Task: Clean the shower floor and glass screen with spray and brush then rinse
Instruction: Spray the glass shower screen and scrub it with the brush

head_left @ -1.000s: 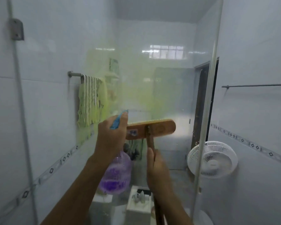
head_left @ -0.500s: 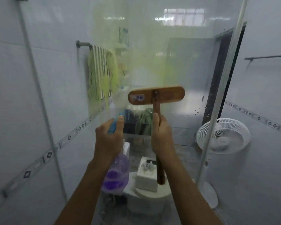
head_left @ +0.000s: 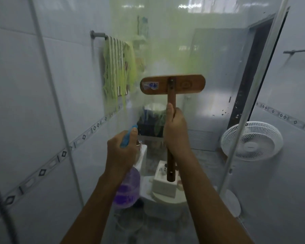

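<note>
both hands busy: left hand [head_left: 121, 155] grips spray bottle [head_left: 127, 192], dropped lower than a second ago; right hand [head_left: 176, 131] wraps brush [head_left: 188, 84] handle, head against green-streaked glass screen [head_left: 165, 41]. spraying probably done, scrubbing on; floor, rinse left.

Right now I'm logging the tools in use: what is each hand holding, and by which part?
The left hand holds the spray bottle at its blue trigger top. The right hand holds the brush midway along its wooden handle.
</note>
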